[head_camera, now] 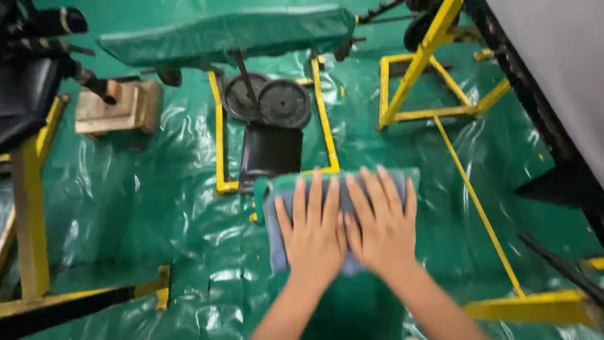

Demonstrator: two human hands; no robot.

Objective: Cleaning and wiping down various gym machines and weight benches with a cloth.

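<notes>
Both hands flat on probably cloth

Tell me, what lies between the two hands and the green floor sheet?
In the head view, a grey-blue cloth lies under the left hand and the right hand, on the green sheet.

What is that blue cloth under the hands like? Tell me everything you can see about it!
The cloth is greyish blue, soft-looking like a towel, with a green edge along its top and left side. It lies flat and roughly square on something green. The left hand and right hand press down on it side by side, fingers spread, covering its middle. Behind it stands a yellow frame on the green plastic sheet. The picture is a bit blurry.
</notes>
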